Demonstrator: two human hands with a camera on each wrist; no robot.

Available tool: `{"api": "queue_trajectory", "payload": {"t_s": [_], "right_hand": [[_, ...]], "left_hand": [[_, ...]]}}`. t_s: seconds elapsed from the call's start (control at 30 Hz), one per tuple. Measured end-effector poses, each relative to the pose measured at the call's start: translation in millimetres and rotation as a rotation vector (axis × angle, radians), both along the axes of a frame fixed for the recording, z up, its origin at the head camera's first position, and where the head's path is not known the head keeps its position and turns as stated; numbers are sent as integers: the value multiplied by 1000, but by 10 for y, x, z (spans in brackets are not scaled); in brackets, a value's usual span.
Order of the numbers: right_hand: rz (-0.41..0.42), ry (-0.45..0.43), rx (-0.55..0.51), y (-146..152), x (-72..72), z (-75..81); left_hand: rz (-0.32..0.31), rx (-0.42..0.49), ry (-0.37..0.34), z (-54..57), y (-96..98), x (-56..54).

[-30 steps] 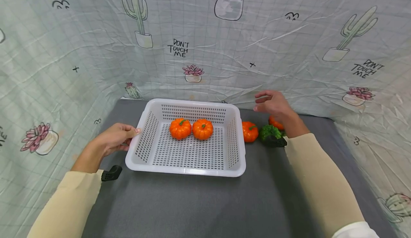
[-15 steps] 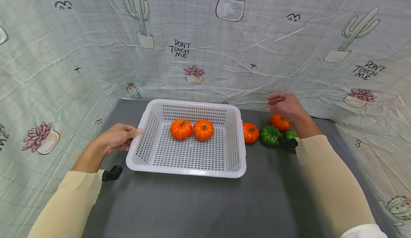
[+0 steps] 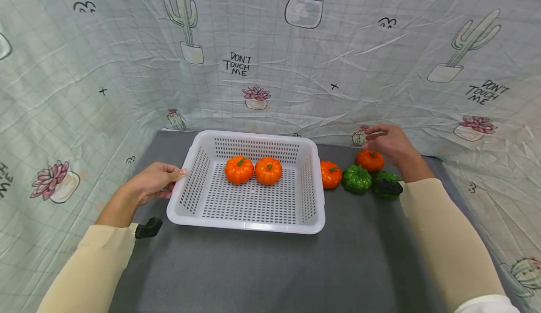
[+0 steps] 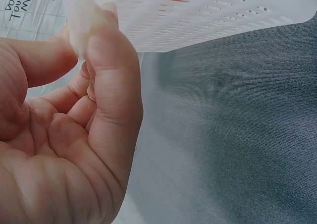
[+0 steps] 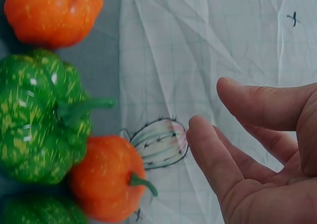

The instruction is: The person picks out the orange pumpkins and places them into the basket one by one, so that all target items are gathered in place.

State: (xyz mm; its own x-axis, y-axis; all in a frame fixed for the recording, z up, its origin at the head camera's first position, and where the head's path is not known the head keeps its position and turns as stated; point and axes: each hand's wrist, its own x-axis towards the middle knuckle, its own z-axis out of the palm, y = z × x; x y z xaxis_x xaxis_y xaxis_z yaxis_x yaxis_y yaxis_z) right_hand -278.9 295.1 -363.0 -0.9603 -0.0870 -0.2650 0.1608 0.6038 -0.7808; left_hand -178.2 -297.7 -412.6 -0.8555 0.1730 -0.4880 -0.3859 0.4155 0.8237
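My left hand pinches the left rim of a white perforated plastic basket between thumb and fingers; the left wrist view shows this grip close up. Two small orange pumpkins sit side by side inside the basket. To its right, my right hand hovers with relaxed fingers, holding nothing, above a group of pumpkins. In that group are a green speckled pumpkin, an orange pumpkin behind it, and another green pumpkin partly hidden by the wrist camera. One more orange pumpkin lies against the basket's right side.
A dark grey tabletop bears everything. Wrinkled fabric with cactus drawings hangs close behind the table and along both sides. Black wrist cameras stick out from both sleeves.
My right hand has moved rightward from near the basket's far right corner, uncovering the orange and green pumpkins beneath. My left hand and the basket have stayed in place.
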Motion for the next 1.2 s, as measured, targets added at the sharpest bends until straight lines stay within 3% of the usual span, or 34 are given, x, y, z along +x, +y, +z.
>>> {"api": "queue_trajectory", "payload": {"t_s": [0.33, 0.73, 1.2], "right_hand": [[-54, -50, -9, 161, -41, -87], [-105, -38, 85, 406, -64, -214], [-161, -112, 19, 557, -122, -361]], "left_hand": [[-3, 8, 8, -7, -3, 2], [-3, 9, 11, 1, -14, 10], [1, 17, 8, 11, -3, 12]]}}
